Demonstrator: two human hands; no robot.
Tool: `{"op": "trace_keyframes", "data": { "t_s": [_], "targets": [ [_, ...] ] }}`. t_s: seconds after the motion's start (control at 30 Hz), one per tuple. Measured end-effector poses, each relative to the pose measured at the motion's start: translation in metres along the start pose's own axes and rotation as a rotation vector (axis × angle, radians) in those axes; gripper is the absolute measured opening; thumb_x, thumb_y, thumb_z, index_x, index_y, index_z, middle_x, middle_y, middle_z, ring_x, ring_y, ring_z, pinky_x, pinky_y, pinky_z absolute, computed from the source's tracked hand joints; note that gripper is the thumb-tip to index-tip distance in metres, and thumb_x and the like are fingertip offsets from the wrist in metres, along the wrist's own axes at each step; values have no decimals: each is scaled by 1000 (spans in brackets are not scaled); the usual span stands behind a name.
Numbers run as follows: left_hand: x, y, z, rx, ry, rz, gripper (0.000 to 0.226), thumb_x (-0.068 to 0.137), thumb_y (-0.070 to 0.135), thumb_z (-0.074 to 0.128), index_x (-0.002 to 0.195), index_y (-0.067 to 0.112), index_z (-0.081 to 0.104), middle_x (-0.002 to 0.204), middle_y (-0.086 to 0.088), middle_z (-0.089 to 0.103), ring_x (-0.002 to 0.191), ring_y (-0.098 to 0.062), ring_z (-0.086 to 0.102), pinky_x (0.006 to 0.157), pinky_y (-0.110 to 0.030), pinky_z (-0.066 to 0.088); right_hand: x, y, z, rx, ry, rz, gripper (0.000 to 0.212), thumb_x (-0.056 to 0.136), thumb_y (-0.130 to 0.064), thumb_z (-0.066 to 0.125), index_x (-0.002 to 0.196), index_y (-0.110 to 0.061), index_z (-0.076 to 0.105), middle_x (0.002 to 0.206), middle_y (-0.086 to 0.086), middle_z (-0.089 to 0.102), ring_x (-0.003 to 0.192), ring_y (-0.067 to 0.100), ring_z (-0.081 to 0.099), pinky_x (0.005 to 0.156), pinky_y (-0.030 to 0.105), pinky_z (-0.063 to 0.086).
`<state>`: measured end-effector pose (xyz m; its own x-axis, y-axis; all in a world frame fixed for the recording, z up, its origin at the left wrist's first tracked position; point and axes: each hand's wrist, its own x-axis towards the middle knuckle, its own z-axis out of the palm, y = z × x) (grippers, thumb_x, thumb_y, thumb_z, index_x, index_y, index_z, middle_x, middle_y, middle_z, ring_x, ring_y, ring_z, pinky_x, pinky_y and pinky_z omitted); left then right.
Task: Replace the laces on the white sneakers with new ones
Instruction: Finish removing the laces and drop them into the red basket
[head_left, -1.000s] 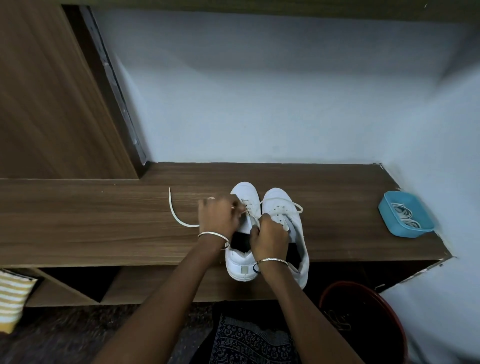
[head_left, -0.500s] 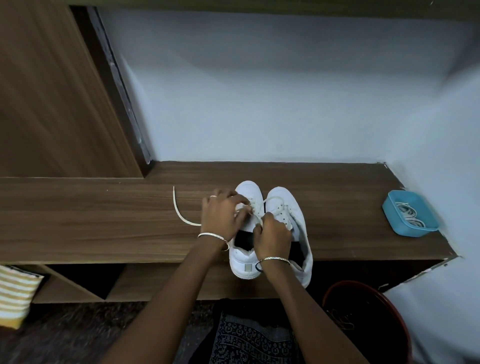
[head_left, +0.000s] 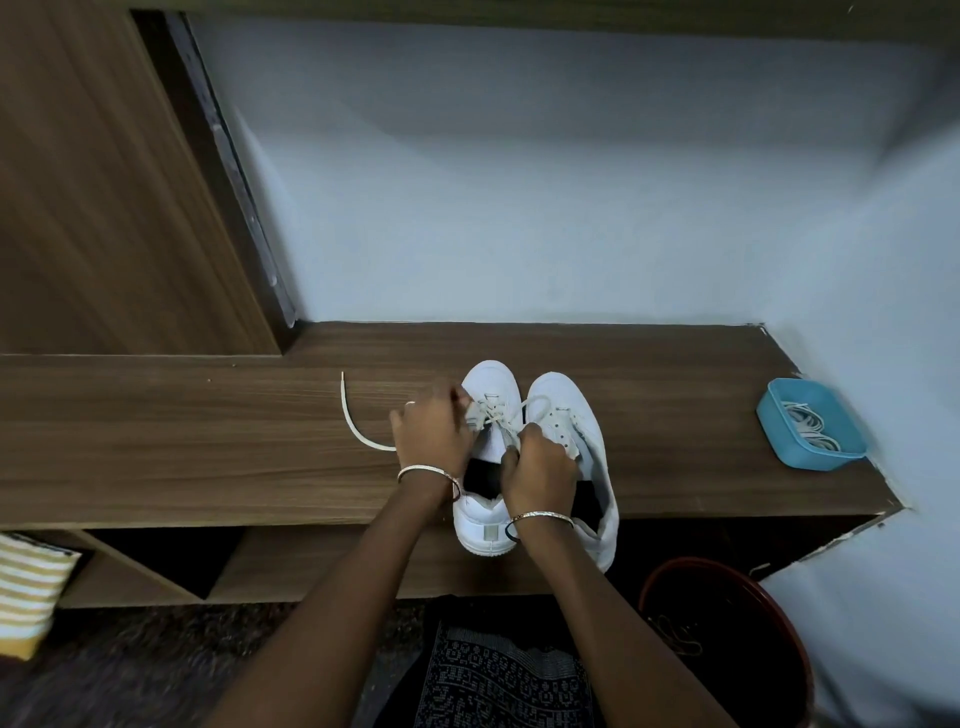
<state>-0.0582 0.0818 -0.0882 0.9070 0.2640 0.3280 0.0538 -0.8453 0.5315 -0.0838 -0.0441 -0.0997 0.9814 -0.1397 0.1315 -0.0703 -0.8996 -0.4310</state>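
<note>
The left hand (head_left: 434, 434) and right hand (head_left: 540, 467) are both curled tight, each pinching the flat white shoelace (head_left: 345, 400) over the eyelets of one white leather sneaker (head_left: 491, 382). The lace's loose end trails left across the brown wooden shelf (head_left: 208, 441). The second white sneaker (head_left: 574, 410) sits touching the first on its right. A blue plastic tray (head_left: 779, 434) holding coiled white laces (head_left: 810, 428) stands well apart, far right.

Bare hands (head_left: 435, 434), thin metal wrist bangles (head_left: 427, 470)

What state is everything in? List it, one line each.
Left hand: pinching the lace
Right hand: gripping the lace
Left sneaker: upright on the shelf, partly laced
Right sneaker: upright beside it
Lace: one end trailing loose on the shelf
Blue tray: holds coiled laces
</note>
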Motion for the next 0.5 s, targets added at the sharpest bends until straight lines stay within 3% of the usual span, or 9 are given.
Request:
{"op": "trace_keyframes", "data": {
  "t_s": [0.1,0.17,0.23,0.3,0.37,0.4,0.5],
  "targets": [
    [10,-22,0,-590,122,-442,10,93,16,53,84,17,55,87,-16,68,87,-38,65,84,-46,52,0,0,0,4,6,7,18,98,-18,49,108,-7,59,100,12,70,95,32,66,68,31,37],
    [15,-36,-3,-879,200,-732,19,94,10,50,77,19,52,77,-12,65,80,-35,67,81,-40,55,-1,-1,0,6,8,11,17,98,-17,49,106,-7,59,98,13,70,94,32,66,67,30,34],
    [14,-47,-6,-952,243,-923,21,96,5,47,79,13,56,69,-6,62,65,-21,66,69,-28,53,-2,-1,-1,8,6,12,16,98,-17,49,106,-7,59,97,13,70,94,32,66,66,30,34],
    [8,-57,-8,-811,214,-975,18,97,11,49,88,5,64,76,-13,66,70,-23,68,76,-32,55,-2,0,-1,17,9,12,16,97,-16,49,106,-6,59,97,14,70,93,33,66,67,30,35],
    [0,-58,-7,-509,141,-863,20,96,17,52,99,4,67,99,-20,70,96,-37,66,86,-40,49,-1,0,-1,-2,3,17,17,98,-18,48,107,-7,58,98,12,70,94,32,66,67,30,34],
    [-4,-53,-8,-375,132,-718,20,95,20,54,101,7,67,103,-18,69,100,-39,64,85,-41,48,-1,-1,-1,-9,2,18,17,98,-18,48,108,-8,58,99,12,70,95,31,66,66,30,33],
    [-7,-34,-5,-145,106,-134,24,90,37,54,98,20,69,101,-5,67,92,-33,62,77,-41,50,-1,-1,0,-15,-2,18,18,99,-19,48,109,-8,58,101,12,70,96,32,66,67,30,35]
  ]
}}
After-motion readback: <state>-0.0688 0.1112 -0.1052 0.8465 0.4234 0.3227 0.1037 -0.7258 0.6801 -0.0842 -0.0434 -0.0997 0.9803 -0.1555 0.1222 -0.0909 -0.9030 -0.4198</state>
